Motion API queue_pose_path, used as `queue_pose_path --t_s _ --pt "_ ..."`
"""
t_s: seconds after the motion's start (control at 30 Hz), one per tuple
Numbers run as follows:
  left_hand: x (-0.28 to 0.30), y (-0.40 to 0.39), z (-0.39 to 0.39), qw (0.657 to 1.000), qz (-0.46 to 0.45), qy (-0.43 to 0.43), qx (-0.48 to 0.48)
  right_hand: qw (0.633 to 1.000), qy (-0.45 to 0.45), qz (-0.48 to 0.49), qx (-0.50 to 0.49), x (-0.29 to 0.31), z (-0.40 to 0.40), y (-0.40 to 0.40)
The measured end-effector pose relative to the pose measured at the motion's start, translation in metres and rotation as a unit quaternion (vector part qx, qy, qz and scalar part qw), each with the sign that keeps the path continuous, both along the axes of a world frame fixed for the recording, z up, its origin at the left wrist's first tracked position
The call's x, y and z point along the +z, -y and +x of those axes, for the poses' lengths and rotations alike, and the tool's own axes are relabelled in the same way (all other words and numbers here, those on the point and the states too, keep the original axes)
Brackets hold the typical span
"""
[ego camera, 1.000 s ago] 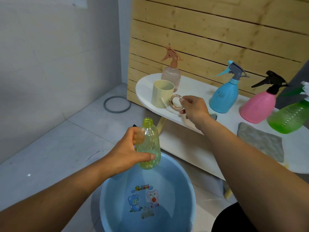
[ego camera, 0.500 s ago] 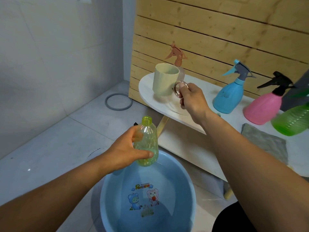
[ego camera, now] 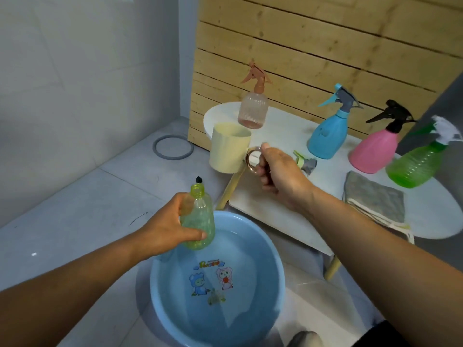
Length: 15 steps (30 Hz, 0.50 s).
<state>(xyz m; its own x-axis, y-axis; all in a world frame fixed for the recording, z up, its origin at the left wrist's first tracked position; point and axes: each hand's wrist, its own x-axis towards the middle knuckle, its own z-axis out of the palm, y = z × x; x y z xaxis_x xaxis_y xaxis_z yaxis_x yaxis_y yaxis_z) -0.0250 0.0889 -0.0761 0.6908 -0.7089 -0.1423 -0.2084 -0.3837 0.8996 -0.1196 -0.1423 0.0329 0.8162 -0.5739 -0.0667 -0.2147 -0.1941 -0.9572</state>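
My left hand (ego camera: 166, 229) grips a clear yellow-green bottle (ego camera: 199, 220) with no cap, upright above the far rim of a blue basin (ego camera: 271, 261) that holds water. My right hand (ego camera: 278, 175) holds a cream mug (ego camera: 229, 147) by its metal ring handle (ego camera: 253, 157), lifted off the white table (ego camera: 280, 216) and hanging past the table's left end, above and behind the bottle. A green spray head (ego camera: 304, 161) lies on the table just right of my right hand.
On the table stand a peach spray bottle (ego camera: 251, 108), a blue one (ego camera: 329, 131), a pink one (ego camera: 375, 149) and a green one (ego camera: 421, 161). A grey cloth (ego camera: 375, 199) lies at the right. A grey ring (ego camera: 172, 147) lies on the tiled floor. Wooden slats back the table.
My right hand took the mug by its handle, lifted it off the table and brought it left and toward me. My left hand kept the bottle nearly still above the basin.
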Motion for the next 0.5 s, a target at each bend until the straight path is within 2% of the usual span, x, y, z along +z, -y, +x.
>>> queue_pose_path --t_s 0.23,0.37,0.5 --pt "-0.018 0.003 -0.010 0.999 0.028 -0.009 -0.026 0.994 -0.085 0.002 0.064 -0.092 -0.030 -0.001" --pt "-0.027 0.017 -0.009 0.999 0.027 -0.011 -0.031 0.987 -0.140 0.002 0.079 -0.127 -0.041 -0.006" --pt "-0.039 0.022 -0.005 0.999 0.034 -0.007 -0.025 0.978 -0.182 -0.043 0.097 -0.152 -0.046 0.000"
